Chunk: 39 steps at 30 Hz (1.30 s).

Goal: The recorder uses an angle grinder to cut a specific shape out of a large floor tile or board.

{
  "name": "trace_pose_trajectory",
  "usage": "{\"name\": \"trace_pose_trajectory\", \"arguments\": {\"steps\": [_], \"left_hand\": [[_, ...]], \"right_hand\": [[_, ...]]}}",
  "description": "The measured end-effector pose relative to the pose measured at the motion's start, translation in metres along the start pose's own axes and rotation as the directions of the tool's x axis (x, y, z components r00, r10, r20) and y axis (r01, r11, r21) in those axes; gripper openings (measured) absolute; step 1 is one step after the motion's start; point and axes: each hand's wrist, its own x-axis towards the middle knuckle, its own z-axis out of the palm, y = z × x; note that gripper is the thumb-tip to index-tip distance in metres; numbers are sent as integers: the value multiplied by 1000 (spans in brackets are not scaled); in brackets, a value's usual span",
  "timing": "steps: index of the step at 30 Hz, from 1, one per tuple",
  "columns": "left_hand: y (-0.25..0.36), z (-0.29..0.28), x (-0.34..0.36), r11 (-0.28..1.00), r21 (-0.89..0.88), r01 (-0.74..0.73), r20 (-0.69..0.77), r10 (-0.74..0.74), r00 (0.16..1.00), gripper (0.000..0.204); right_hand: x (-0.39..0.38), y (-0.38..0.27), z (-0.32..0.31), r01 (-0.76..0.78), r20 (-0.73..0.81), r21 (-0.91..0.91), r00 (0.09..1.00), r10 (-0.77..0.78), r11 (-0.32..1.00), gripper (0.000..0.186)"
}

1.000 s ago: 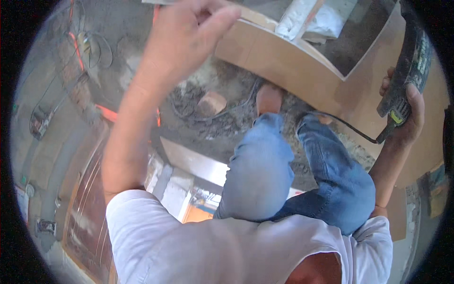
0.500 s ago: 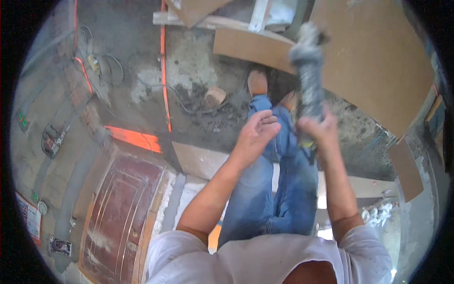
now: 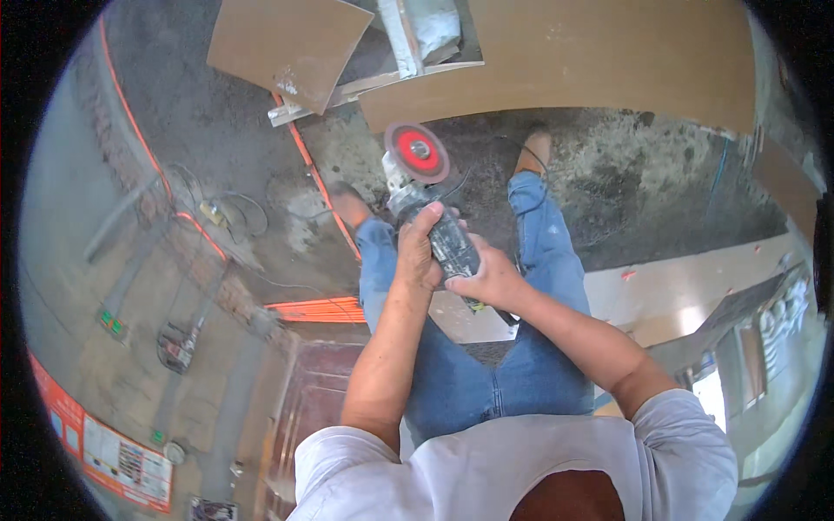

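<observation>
An angle grinder (image 3: 453, 247) with a dusty dark body is held in front of my legs, its head tilted up to the left. On that head sits a round cutting disc (image 3: 432, 165), dark at the rim and red toward the middle, facing up. My left hand (image 3: 418, 246) wraps the body just behind the head. Around the rear half closes my right hand (image 3: 492, 273), thumb lying along the near side. Part of the body is hidden under my fingers. A dark cord end (image 3: 506, 318) sticks out behind the right hand.
Large brown boards (image 3: 608, 56) lie on the floor ahead, and a smaller tilted board (image 3: 291, 48) is at upper left. Orange conduit (image 3: 313, 169) runs along the floor by my left foot. At left a wall carries electrical boxes (image 3: 111, 321). A reddish door (image 3: 317, 382) shows below.
The grinder has come from the right to the middle, its disc now visible. My left hand, previously empty, has taken hold of it beside the right. My feet are wider apart.
</observation>
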Motion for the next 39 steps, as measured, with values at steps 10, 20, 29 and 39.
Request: {"name": "trace_pose_trajectory", "arguments": {"steps": [10, 20, 29, 39], "left_hand": [[40, -96, 96, 950, 298, -98, 93, 74, 993, 31], [92, -119, 203, 855, 381, -352, 233, 280, 931, 27], [102, -122, 256, 832, 396, -388, 342, 258, 904, 49], [106, -124, 271, 797, 447, -407, 332, 275, 902, 49]], "right_hand": [[82, 54, 111, -88, -396, -171, 918, 13, 981, 66], [230, 111, 150, 180, -543, -77, 817, -192, 981, 64], [289, 131, 144, 225, -565, -60, 796, -219, 973, 61], [297, 130, 139, 188, -533, -21, 829, -170, 982, 65]]}}
